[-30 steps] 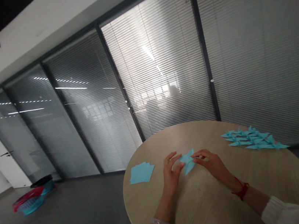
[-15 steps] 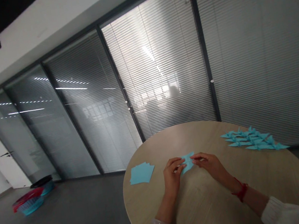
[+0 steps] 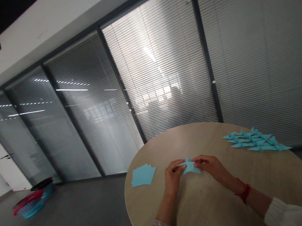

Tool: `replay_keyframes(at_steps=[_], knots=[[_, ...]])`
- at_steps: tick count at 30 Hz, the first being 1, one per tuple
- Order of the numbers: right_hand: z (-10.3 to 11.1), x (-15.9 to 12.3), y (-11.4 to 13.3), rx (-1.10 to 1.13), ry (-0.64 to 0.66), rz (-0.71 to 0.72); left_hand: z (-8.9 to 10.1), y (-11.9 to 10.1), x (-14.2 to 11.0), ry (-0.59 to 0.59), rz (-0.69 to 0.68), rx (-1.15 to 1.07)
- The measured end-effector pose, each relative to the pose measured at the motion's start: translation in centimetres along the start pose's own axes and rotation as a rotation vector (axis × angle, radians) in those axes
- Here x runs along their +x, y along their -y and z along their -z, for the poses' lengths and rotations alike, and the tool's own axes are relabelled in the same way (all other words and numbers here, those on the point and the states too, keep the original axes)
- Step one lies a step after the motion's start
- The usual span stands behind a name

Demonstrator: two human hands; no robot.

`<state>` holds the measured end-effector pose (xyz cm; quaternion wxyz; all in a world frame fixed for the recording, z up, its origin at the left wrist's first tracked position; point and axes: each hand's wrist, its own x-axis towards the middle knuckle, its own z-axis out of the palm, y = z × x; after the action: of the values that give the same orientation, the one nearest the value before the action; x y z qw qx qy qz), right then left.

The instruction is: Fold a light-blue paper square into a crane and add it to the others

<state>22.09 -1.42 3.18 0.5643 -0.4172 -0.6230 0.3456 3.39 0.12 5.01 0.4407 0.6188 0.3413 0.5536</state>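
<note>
A small light-blue folded paper piece (image 3: 188, 166) lies near the middle of a round wooden table (image 3: 209, 209). My left hand (image 3: 172, 176) pinches its left side with curled fingers. My right hand (image 3: 211, 166) pinches its right side; a red cord circles that wrist. The paper shows pointed flaps between the two hands, and both hands rest low over the tabletop.
A stack of flat light-blue paper squares (image 3: 143, 174) lies at the table's left edge. Several finished blue folded figures (image 3: 256, 140) are grouped at the far right. Glass walls with blinds stand behind. Red and blue baskets (image 3: 30, 204) sit on the grey floor at left.
The folded paper has been flattened and reshaped between my hands, going from a tall kite-like form to a lower, wider piece. Both hands drew closer together on it.
</note>
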Motion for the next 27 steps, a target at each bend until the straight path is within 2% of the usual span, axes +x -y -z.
replay_keyframes(at_steps=[4, 8, 11, 14, 16, 19, 22, 25, 27], knots=[[0.0, -0.1, 0.1, -0.044, -0.045, -0.004, 0.1, 0.2, 0.0, 0.03, 0.107, -0.049], [0.0, -0.3, 0.3, -0.157, -0.037, 0.037, 0.2, 0.4, 0.0, 0.052, 0.092, -0.104], [0.3, -0.2, 0.3, -0.246, -0.071, 0.123, 0.2, 0.2, 0.0, 0.058, 0.101, -0.106], [0.6, 0.0, 0.2, -0.23, -0.116, 0.181, 0.2, 0.0, 0.0, 0.099, 0.112, -0.108], [0.6, 0.2, 0.1, -0.129, -0.054, 0.151, 0.1, -0.1, -0.1, 0.131, 0.108, -0.117], [0.2, 0.2, 0.0, 0.034, 0.105, 0.09, 0.2, -0.2, -0.2, 0.171, 0.072, -0.112], [-0.4, 0.1, 0.1, 0.098, 0.196, 0.07, 0.3, -0.1, -0.2, 0.201, 0.036, -0.099], [-0.4, 0.0, 0.2, 0.088, 0.171, 0.048, 0.4, 0.3, 0.0, 0.177, 0.031, -0.064], [-0.1, 0.0, 0.4, 0.041, 0.101, 0.053, 0.4, 0.6, 0.1, 0.093, 0.008, -0.005]])
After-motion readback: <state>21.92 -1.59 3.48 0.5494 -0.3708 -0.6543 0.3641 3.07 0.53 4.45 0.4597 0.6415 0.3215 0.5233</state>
